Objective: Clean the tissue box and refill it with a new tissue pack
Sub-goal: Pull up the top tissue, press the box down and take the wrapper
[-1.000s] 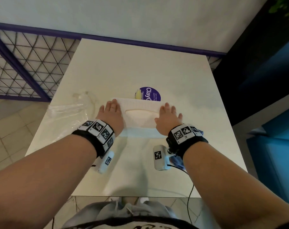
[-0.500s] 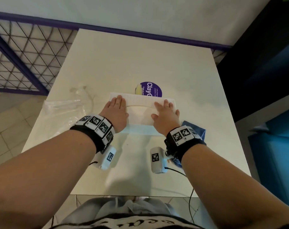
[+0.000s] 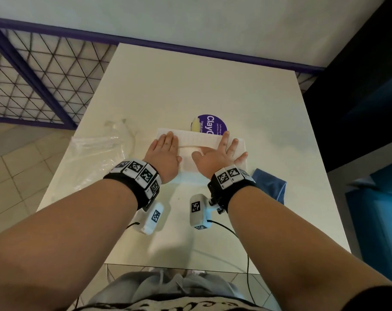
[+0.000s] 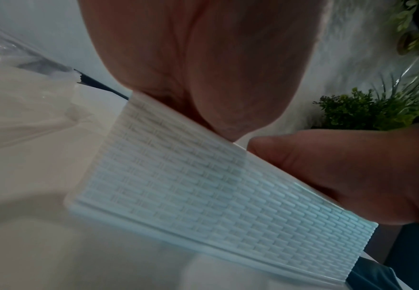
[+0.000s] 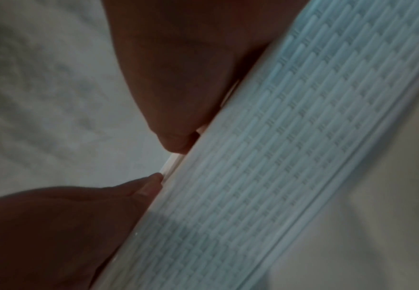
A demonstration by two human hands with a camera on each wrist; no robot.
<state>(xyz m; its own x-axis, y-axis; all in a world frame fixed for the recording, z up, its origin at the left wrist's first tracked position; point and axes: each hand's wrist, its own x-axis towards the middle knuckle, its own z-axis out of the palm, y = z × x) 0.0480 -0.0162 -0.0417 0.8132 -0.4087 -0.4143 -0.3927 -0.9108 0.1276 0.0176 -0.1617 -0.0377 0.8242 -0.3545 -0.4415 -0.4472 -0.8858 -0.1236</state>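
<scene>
A white tissue box with a woven pattern stands on the white table, its side wall showing in the left wrist view and again as the box wall in the right wrist view. My left hand lies flat on the left end of the box top, fingers straight. My right hand presses flat on the right part of the top, fingers spread. The top surface between the hands is pale; the tissues inside are hidden.
A crumpled clear plastic wrapper lies at the table's left. A blue cloth sits to the right of the box. A purple round sticker and a small yellow object are just behind the box.
Both hands slid outward and forward on the box top: the left toward the left end, the right toward the right with fingers spread wider. The blue cloth is more exposed.
</scene>
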